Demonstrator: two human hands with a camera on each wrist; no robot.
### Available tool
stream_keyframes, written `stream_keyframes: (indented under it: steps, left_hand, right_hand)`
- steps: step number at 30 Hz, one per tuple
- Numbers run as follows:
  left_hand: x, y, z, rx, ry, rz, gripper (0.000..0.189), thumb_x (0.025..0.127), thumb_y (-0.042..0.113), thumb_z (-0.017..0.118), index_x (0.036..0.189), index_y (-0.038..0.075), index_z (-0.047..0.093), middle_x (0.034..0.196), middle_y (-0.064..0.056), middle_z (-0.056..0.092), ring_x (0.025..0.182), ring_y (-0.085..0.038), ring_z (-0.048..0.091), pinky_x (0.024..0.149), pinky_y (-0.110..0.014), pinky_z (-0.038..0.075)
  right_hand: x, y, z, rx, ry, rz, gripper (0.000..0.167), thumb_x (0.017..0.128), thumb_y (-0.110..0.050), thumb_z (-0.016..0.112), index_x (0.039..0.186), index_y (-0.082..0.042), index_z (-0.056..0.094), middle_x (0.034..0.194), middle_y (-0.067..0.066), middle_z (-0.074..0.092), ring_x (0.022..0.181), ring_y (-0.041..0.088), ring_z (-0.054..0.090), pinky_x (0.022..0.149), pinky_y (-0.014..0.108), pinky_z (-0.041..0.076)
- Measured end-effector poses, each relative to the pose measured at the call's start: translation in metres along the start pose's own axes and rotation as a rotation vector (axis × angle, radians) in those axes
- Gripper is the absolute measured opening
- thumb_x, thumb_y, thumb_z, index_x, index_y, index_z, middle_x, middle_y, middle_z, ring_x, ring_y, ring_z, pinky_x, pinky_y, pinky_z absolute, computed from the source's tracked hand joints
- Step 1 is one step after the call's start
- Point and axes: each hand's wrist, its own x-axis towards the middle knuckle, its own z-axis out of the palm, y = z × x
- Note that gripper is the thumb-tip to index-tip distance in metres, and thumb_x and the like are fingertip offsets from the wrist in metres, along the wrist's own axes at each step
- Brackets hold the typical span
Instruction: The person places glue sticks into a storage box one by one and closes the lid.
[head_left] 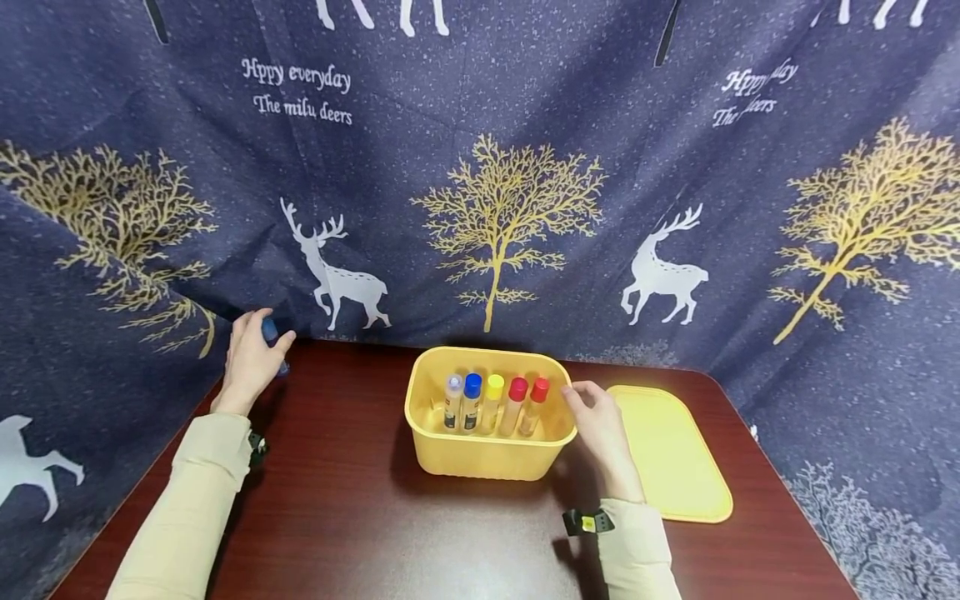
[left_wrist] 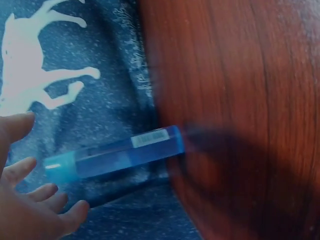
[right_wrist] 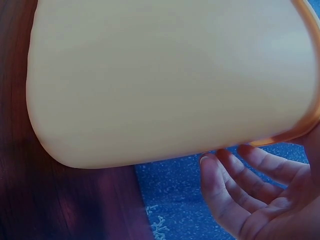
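Observation:
At the back left of the table, a blue glue bottle (left_wrist: pixel 125 152) with a light blue cap stands upright against the cloth. My left hand (head_left: pixel 251 354) is around its capped end, fingers spread and apart from it in the left wrist view. A yellow plastic bin (head_left: pixel 480 457) stands at the table's middle. Inside it stand several similar clear bottles, with a whitish, a blue (head_left: pixel 471 403), a yellow (head_left: pixel 492 404) and red caps (head_left: pixel 540 389). My right hand (head_left: pixel 602 421) holds the bin's right rim, its fingers curled outside against the wall (right_wrist: pixel 170 85).
A flat yellow lid (head_left: pixel 671 458) lies on the dark wood table (head_left: pixel 330 500), right of the bin. Behind and beside the table hangs a dark blue cloth (head_left: pixel 420 100) with deer and tree prints, meeting the table's back edge.

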Motion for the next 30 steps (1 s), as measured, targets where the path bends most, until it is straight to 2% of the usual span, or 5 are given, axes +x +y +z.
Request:
stream_keyframes:
  steps: [5,10,15,21,30]
  left_hand:
    - [0.003,-0.007,0.003,-0.018,0.021,-0.055,0.063,0.096,0.023,0.061,0.147,-0.001,0.033,0.149,-0.031,0.026,0.134,-0.05,0.029,0.105,-0.06,0.026]
    - [0.005,-0.013,0.01,-0.044,0.008,-0.121,0.069,0.096,0.022,0.06,0.151,-0.001,0.024,0.147,-0.034,0.027,0.134,-0.051,0.029,0.107,-0.058,0.026]
    - [0.007,-0.015,0.013,-0.075,0.026,-0.178,0.072,0.097,0.023,0.06,0.152,0.0,0.02,0.145,-0.034,0.03,0.133,-0.051,0.029,0.108,-0.056,0.025]
    - [0.006,-0.021,0.015,-0.097,0.057,-0.213,0.066,0.097,0.025,0.059,0.147,-0.005,0.028,0.138,-0.035,0.04,0.13,-0.05,0.035,0.108,-0.053,0.027]
    - [0.007,-0.022,0.017,-0.104,0.077,-0.219,0.059,0.097,0.029,0.057,0.139,-0.009,0.039,0.123,-0.033,0.052,0.119,-0.048,0.045,0.102,-0.052,0.033]
  right_hand:
    - [0.001,0.001,0.001,0.003,0.002,-0.003,0.029,0.098,-0.028,0.059,0.108,-0.002,0.067,0.107,0.018,0.067,0.095,0.029,0.063,0.083,0.039,0.05]
    - [0.001,0.002,0.001,-0.008,0.008,0.003,0.029,0.098,-0.029,0.059,0.108,-0.003,0.067,0.107,0.017,0.067,0.095,0.03,0.063,0.083,0.039,0.05]
    - [0.001,0.0,0.001,-0.005,0.008,0.001,0.029,0.098,-0.028,0.06,0.107,-0.002,0.067,0.107,0.017,0.067,0.097,0.031,0.062,0.083,0.04,0.049]
    - [0.001,0.001,0.001,-0.012,0.011,-0.005,0.029,0.098,-0.029,0.059,0.108,-0.003,0.067,0.107,0.017,0.067,0.097,0.031,0.062,0.083,0.039,0.049]
    - [0.001,0.002,-0.001,-0.028,0.013,-0.01,0.03,0.098,-0.029,0.059,0.108,-0.002,0.067,0.107,0.018,0.068,0.095,0.03,0.062,0.083,0.039,0.048]
